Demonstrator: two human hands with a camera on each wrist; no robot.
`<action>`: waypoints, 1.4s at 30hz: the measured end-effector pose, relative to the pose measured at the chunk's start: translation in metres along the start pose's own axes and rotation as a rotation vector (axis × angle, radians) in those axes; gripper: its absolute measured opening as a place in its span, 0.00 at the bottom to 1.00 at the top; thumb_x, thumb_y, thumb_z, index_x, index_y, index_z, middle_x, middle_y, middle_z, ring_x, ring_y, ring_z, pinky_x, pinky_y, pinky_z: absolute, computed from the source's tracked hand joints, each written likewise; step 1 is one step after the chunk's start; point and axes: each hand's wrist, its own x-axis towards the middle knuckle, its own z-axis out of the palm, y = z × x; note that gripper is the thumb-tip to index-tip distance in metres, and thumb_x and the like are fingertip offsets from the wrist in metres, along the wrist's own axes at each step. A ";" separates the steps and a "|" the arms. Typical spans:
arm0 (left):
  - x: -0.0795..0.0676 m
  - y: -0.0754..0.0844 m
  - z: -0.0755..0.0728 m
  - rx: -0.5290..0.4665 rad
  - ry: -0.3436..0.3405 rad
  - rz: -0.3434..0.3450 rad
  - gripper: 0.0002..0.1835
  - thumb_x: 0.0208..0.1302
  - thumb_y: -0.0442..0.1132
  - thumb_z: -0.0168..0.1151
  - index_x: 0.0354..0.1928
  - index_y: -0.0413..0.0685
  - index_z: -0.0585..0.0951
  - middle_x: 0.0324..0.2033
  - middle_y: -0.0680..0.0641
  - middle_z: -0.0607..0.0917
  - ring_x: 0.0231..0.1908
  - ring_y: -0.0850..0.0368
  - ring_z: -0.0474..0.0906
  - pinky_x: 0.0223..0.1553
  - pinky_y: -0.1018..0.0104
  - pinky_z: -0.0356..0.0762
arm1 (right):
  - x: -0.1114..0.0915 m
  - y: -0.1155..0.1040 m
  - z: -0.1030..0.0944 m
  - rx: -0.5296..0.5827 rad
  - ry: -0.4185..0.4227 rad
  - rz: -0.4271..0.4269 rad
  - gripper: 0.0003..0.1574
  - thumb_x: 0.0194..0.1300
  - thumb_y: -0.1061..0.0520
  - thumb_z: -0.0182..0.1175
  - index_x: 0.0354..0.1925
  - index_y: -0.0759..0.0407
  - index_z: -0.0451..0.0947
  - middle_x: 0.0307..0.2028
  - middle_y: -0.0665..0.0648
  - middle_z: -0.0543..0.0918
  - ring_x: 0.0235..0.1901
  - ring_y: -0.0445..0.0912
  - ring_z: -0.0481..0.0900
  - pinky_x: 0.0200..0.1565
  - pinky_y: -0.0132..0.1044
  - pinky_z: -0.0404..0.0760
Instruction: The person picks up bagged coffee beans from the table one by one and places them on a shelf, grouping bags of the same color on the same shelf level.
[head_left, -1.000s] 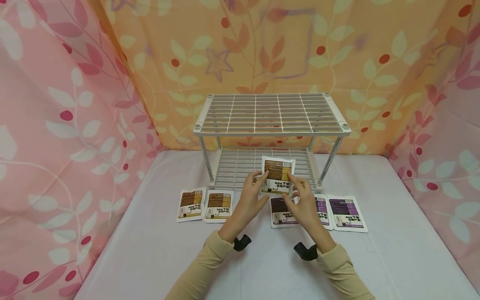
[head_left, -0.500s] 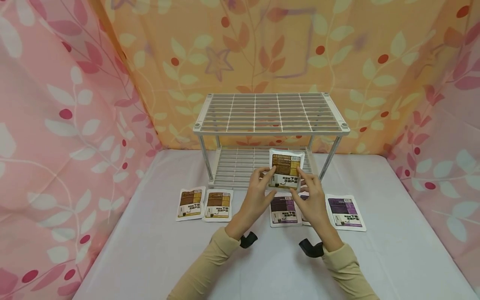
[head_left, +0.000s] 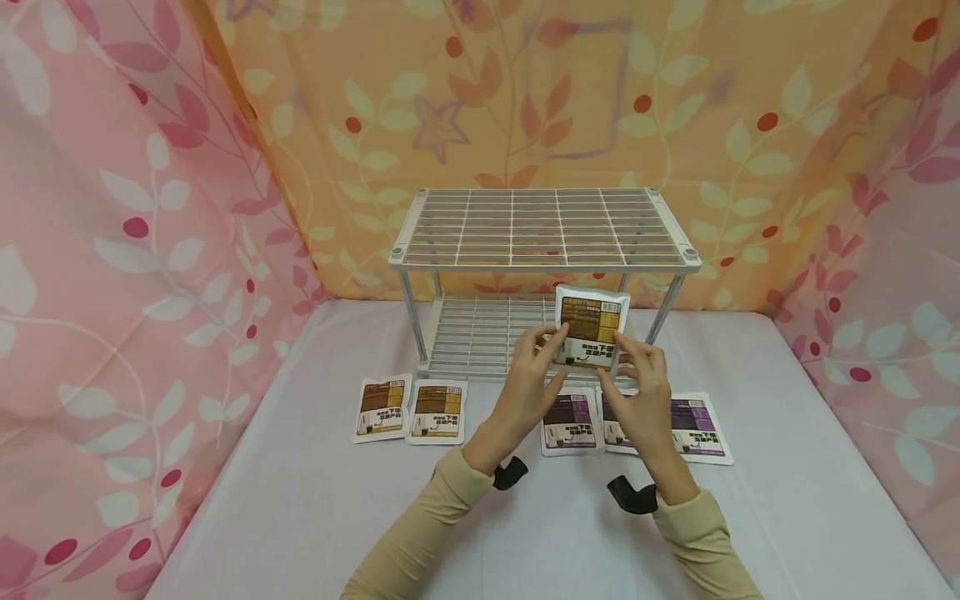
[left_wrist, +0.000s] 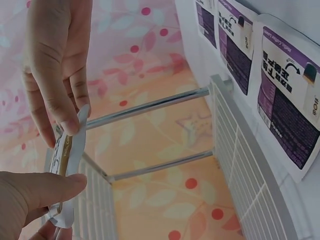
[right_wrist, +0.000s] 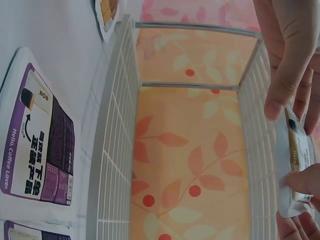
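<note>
Both hands hold up a white coffee packet [head_left: 592, 321] with a brown and yellow label, its front tilted toward the head camera. My left hand [head_left: 525, 392] pinches its left edge between thumb and fingers. On the opposite edge my right hand [head_left: 643, 398] pinches it likewise. The packet is in front of the white wire rack [head_left: 487, 333], below the upper shelf's front edge in the head view. The left wrist view shows the packet [left_wrist: 67, 160] nearly edge-on, with the left thumb [left_wrist: 55, 190] on its face.
Two brown-labelled packets [head_left: 438, 412] lie left of the hands. Three purple-labelled packets lie at the right, including one under the left fingers' side [head_left: 570, 423] and one at the far end [head_left: 701, 429]. Patterned cloth walls [head_left: 135, 250] enclose the table.
Both hands have moved right and slightly up with the brown-labelled packet. It now stands before the right part of the rack. The packets on the table have stayed in place.
</note>
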 end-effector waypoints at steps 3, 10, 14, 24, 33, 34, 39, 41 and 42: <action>0.004 0.002 -0.001 -0.015 0.008 0.015 0.38 0.52 0.28 0.67 0.66 0.45 0.65 0.58 0.42 0.67 0.50 0.53 0.66 0.42 0.70 0.74 | 0.001 0.001 -0.001 0.017 0.034 -0.021 0.37 0.51 0.70 0.66 0.60 0.60 0.71 0.47 0.67 0.69 0.44 0.55 0.73 0.45 0.15 0.71; 0.012 0.006 -0.003 -0.003 0.033 0.060 0.34 0.53 0.28 0.66 0.64 0.44 0.68 0.59 0.43 0.68 0.51 0.53 0.67 0.44 0.72 0.74 | 0.010 -0.003 -0.008 0.010 0.069 -0.078 0.36 0.48 0.72 0.67 0.57 0.63 0.72 0.47 0.67 0.70 0.45 0.56 0.72 0.45 0.17 0.70; 0.017 0.008 -0.005 -0.027 0.057 0.077 0.31 0.54 0.28 0.66 0.62 0.43 0.71 0.60 0.43 0.69 0.52 0.52 0.68 0.49 0.72 0.73 | 0.016 -0.006 -0.012 0.007 0.090 -0.118 0.36 0.47 0.73 0.67 0.57 0.63 0.73 0.51 0.67 0.71 0.48 0.54 0.71 0.46 0.20 0.70; 0.029 0.012 -0.007 -0.070 0.096 0.147 0.25 0.56 0.30 0.65 0.57 0.38 0.75 0.63 0.42 0.68 0.57 0.51 0.69 0.57 0.79 0.66 | 0.022 -0.007 -0.019 -0.019 0.139 -0.155 0.34 0.49 0.73 0.66 0.57 0.63 0.74 0.56 0.65 0.71 0.50 0.54 0.71 0.51 0.19 0.66; 0.040 0.018 -0.008 -0.051 0.117 0.182 0.23 0.59 0.33 0.62 0.57 0.39 0.75 0.61 0.40 0.69 0.59 0.51 0.68 0.60 0.74 0.65 | 0.031 -0.005 -0.025 -0.029 0.177 -0.181 0.31 0.50 0.73 0.65 0.55 0.64 0.75 0.56 0.65 0.73 0.55 0.56 0.71 0.58 0.24 0.66; 0.041 0.019 -0.008 -0.051 0.117 0.182 0.22 0.59 0.33 0.62 0.57 0.39 0.75 0.61 0.40 0.70 0.60 0.51 0.68 0.60 0.73 0.65 | 0.032 -0.004 -0.026 -0.032 0.179 -0.185 0.31 0.51 0.72 0.65 0.56 0.64 0.74 0.56 0.65 0.73 0.55 0.56 0.71 0.58 0.25 0.66; 0.044 0.022 -0.009 -0.042 0.121 0.186 0.21 0.62 0.32 0.59 0.58 0.40 0.75 0.61 0.40 0.70 0.62 0.50 0.66 0.61 0.71 0.64 | 0.037 -0.005 -0.028 -0.032 0.187 -0.194 0.30 0.52 0.72 0.64 0.56 0.64 0.75 0.56 0.66 0.73 0.56 0.56 0.71 0.59 0.26 0.65; 0.045 0.022 -0.009 -0.038 0.120 0.188 0.20 0.63 0.32 0.57 0.58 0.40 0.74 0.61 0.41 0.70 0.62 0.50 0.66 0.62 0.72 0.64 | 0.039 -0.005 -0.029 -0.037 0.187 -0.197 0.30 0.52 0.72 0.64 0.56 0.63 0.75 0.56 0.65 0.73 0.56 0.56 0.71 0.60 0.27 0.65; 0.046 0.023 -0.009 -0.037 0.120 0.190 0.20 0.64 0.32 0.56 0.58 0.40 0.74 0.61 0.41 0.70 0.63 0.50 0.65 0.62 0.72 0.63 | 0.040 -0.006 -0.030 -0.038 0.187 -0.199 0.30 0.53 0.72 0.64 0.56 0.63 0.75 0.56 0.64 0.73 0.56 0.56 0.71 0.60 0.27 0.65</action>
